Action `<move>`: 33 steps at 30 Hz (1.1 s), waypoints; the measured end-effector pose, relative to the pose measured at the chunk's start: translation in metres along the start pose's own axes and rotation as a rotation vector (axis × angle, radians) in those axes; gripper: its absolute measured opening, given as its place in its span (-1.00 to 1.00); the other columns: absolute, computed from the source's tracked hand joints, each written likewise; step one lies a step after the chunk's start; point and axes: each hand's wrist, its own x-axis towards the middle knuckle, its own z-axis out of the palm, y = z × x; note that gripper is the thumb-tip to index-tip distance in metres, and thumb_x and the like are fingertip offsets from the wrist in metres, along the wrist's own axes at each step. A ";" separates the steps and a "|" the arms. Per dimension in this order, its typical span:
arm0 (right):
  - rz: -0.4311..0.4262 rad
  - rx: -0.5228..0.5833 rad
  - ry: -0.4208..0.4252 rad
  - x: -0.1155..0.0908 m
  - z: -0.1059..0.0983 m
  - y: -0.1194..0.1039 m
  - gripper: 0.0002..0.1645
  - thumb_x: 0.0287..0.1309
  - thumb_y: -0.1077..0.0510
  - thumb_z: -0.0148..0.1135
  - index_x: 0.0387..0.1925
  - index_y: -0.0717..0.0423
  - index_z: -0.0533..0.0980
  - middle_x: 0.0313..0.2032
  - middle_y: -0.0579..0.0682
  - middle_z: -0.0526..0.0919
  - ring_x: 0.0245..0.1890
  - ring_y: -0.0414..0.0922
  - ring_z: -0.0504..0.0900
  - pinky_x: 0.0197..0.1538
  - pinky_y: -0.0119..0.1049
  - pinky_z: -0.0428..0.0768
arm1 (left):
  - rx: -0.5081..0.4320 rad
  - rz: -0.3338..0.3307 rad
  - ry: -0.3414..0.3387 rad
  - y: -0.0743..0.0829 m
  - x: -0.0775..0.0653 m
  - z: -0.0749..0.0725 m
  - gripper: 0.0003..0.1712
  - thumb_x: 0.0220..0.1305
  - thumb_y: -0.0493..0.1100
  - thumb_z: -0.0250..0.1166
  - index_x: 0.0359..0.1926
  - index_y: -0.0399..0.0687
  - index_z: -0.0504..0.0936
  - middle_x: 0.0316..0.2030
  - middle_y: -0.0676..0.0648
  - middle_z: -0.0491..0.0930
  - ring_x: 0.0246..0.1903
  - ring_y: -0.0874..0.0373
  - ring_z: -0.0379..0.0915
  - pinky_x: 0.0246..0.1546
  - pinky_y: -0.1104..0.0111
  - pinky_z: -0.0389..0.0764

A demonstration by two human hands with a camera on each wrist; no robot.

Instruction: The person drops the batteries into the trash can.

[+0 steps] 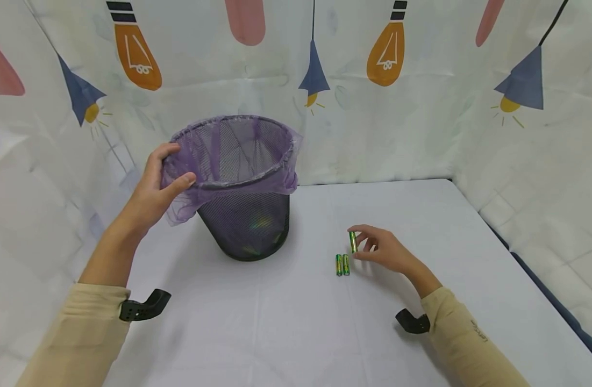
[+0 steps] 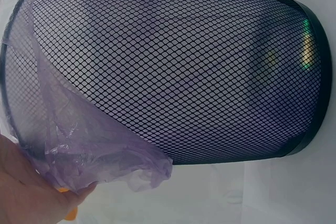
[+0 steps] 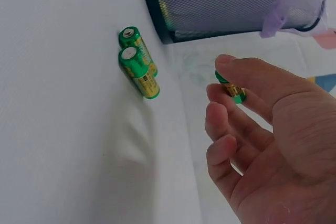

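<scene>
- The held battery [image 1: 352,242] is a slim cylinder, green at both ends with a yellow-gold panel between; small dark marks on the panel are too small to read.
- It is in the right hand [image 1: 383,250], thumb and fingertip pinching it, the other fingers bent and slightly apart. In the head view it stands nearly upright, just beside the other two.
- Two more batteries [image 1: 342,265], in the same green and yellow, sit side by side on the white worktop [image 1: 300,322]. The right wrist view shows a silvery end on each; their lettering is too small to read.
- The black wire-mesh basket [image 1: 247,228] is to their left, a purple plastic liner [image 1: 273,185] folded over its rim. Green and yellow patches show through the mesh low down.
- The left hand [image 1: 155,188] grips basket rim and liner together, thumb and fingers spread apart.
- The tan right sleeve [image 1: 470,338] bears small dark print, not legible.
- Behind hangs pale cloth [image 1: 421,134] printed with orange bulbs and blue lamps.
</scene>
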 end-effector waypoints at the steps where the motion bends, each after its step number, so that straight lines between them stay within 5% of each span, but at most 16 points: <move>1: -0.006 0.011 0.004 0.000 0.000 -0.001 -0.34 -0.08 0.06 0.38 0.12 -0.11 0.40 -0.29 -0.14 0.61 -0.47 -0.22 0.53 -0.32 -0.37 0.50 | 0.001 -0.001 0.000 0.000 0.000 0.000 -0.26 0.26 -0.07 0.09 0.35 0.22 -0.08 0.38 0.10 -0.22 0.30 0.17 -0.17 0.28 0.23 -0.09; 13: 0.010 0.064 0.014 0.003 -0.006 -0.016 -0.36 -0.05 0.01 0.35 0.13 -0.23 0.37 -0.23 -0.09 0.59 -0.42 -0.17 0.53 -0.33 -0.35 0.51 | -0.007 0.004 -0.003 -0.001 0.000 0.000 -0.26 0.26 -0.07 0.09 0.35 0.24 -0.08 0.38 0.11 -0.22 0.31 0.16 -0.19 0.29 0.23 -0.11; 20: 0.008 0.065 0.009 0.003 -0.021 -0.069 -0.37 0.01 0.23 0.29 0.17 0.05 0.35 -0.18 0.14 0.58 -0.39 -0.05 0.54 -0.31 -0.30 0.51 | -0.011 0.011 -0.003 -0.001 0.000 0.001 -0.27 0.26 -0.07 0.08 0.35 0.23 -0.09 0.38 0.10 -0.22 0.31 0.15 -0.19 0.30 0.21 -0.12; 33: -0.041 0.070 0.067 0.020 -0.032 -0.095 -0.35 0.05 0.25 0.25 0.21 0.05 0.31 -0.14 0.11 0.57 -0.39 -0.04 0.54 -0.34 -0.31 0.50 | -0.002 0.004 -0.004 -0.001 -0.001 0.000 -0.27 0.26 -0.06 0.09 0.35 0.26 -0.08 0.38 0.11 -0.23 0.32 0.13 -0.20 0.30 0.20 -0.12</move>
